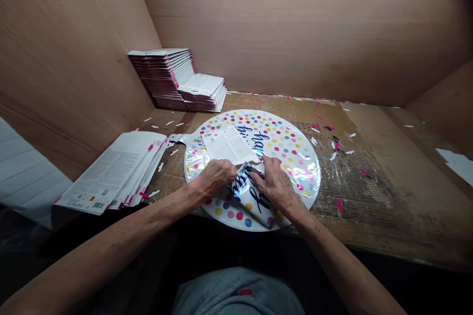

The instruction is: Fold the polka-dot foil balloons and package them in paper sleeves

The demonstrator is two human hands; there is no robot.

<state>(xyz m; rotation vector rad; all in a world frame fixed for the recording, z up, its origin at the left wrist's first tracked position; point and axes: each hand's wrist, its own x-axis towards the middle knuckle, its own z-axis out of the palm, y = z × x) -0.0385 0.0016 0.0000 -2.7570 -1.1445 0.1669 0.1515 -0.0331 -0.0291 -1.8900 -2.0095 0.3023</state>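
Note:
A flat, round foil balloon [295, 157] with coloured dots and blue lettering lies in front of me, its tail pointing left. On top of it is a white printed paper sleeve [225, 145]. My left hand [218, 177] is closed around the near edge of the sleeve. My right hand [275, 182] grips a folded foil balloon [251, 197] with blue letters and dots, its fingers at the sleeve's near right corner. The folded balloon's upper end meets the sleeve's edge; whether any of it is inside is hidden by my hands.
Stacks of white sleeves with pink edges [162, 78] stand in the back left corner. More printed sleeves [114, 167] lie fanned at the left edge. White and pink paper scraps [340, 205] litter the cardboard-covered table [384, 157]. Wooden panels [295, 29] enclose the back and left.

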